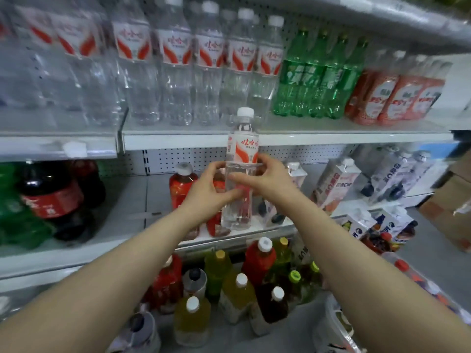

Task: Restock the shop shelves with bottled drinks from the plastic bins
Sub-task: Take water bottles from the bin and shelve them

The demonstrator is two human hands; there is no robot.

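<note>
A clear water bottle [240,159] with a white cap and a red-and-white label stands upright in the air in front of the shelves. My left hand [207,189] grips its clear body from the left, and my right hand [265,178] grips it from the right, just below the label. The bottle's cap reaches the front edge of the upper shelf [331,138]. On that shelf stands a row of the same water bottles [175,70]. Below my arms, a bin holds several mixed drink bottles [239,284] with yellow, red and dark contents.
Green soda bottles [318,75] and red-labelled bottles [397,98] stand right of the water row. The middle shelf [132,197] holds large cola and green bottles [48,200] at left, a red tea bottle [182,184] and cartons [336,184] at right. Cardboard boxes [453,200] sit at far right.
</note>
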